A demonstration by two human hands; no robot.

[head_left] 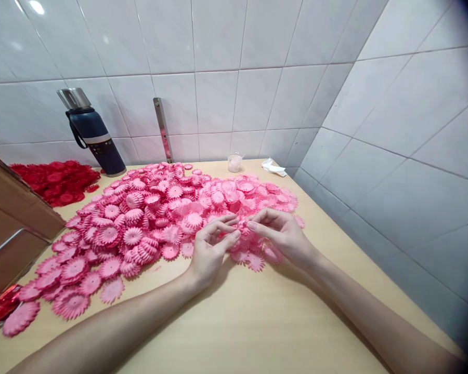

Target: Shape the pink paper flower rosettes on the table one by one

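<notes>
My left hand [214, 246] and my right hand [284, 234] come close together over the near edge of a heap of pink scalloped petal discs [156, 213]. The thumb and fingers of my right hand are pinched together. On my left hand the thumb and fingers curl toward each other. Pink shows between the two sets of fingertips, but it blends with the discs behind, so I cannot make out what they hold. Many discs are ruffled and cupped, with a small hole in the middle. Paler pink discs [253, 257] lie just beneath my hands.
A dark blue flask [97, 137] leans in view near the tiled wall, beside a red petal pile [56, 182]. Cardboard [19, 223] and a red wrapper [2, 306] are at left. A small clear cup [234, 162] and white tissue [273, 167] sit at the table's [226, 332] back.
</notes>
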